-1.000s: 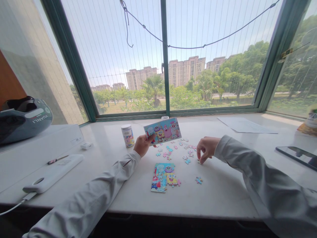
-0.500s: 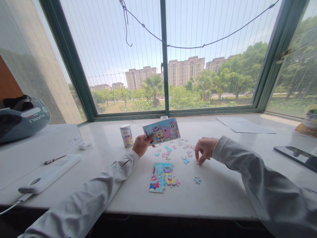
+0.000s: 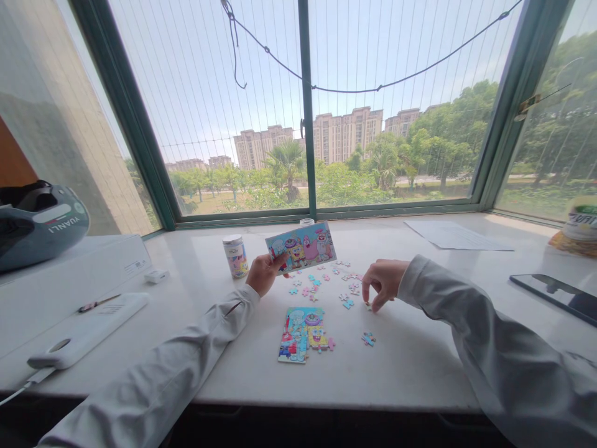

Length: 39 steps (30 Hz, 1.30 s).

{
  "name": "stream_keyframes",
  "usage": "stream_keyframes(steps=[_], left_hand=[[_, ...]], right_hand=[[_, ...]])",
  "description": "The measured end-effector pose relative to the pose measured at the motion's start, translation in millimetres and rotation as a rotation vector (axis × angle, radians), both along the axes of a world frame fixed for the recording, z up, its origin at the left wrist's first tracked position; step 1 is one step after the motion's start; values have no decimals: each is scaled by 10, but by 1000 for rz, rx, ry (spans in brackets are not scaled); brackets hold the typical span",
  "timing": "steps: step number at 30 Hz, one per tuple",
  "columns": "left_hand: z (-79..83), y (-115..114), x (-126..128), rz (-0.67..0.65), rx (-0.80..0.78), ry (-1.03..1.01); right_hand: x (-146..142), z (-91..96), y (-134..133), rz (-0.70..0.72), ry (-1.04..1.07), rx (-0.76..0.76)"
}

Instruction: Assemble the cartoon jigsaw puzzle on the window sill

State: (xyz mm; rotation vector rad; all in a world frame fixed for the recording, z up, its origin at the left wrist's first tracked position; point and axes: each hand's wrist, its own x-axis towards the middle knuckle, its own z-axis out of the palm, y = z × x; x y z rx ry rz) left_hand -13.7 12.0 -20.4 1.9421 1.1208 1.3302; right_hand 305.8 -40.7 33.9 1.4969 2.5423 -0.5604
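Note:
My left hand is closed on a cartoon picture card, held tilted above the table with its printed side toward me. My right hand reaches down at the right of the loose pieces, thumb and finger pinched on a small puzzle piece at the tabletop. Below the card lies a partly joined jigsaw puzzle with cartoon figures; its right edge is ragged. A loose blue puzzle piece lies to its right. Several pink and blue pieces are scattered behind it, some hidden by the card.
A printed jar stands left of the card. On the left are a white power bank with a cable, a white box and a helmet. A phone and paper sheet lie at the right.
The whole view has shifted slightly, moving things a little left. My left hand keeps the card, and my right hand stays at the same small piece.

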Motion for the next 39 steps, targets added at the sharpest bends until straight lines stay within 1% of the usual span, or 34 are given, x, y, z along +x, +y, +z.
stream_keyframes(steps=[9,14,21,26,39], left_hand=[[-31,34,-15,17,12,19],[-29,41,-14,-1,15,9],[-30,38,-7,-21,4,-16],[-58,65,-17,5,12,-6],[-19,13,-6,19,3,19]], right_hand=[[6,-6,-15,18,28,8],[13,-21,0,-7,25,14],[6,-15,2,-22,9,-15],[9,-23,2,-4,6,-5],[26,-37,5,11,58,-13]])
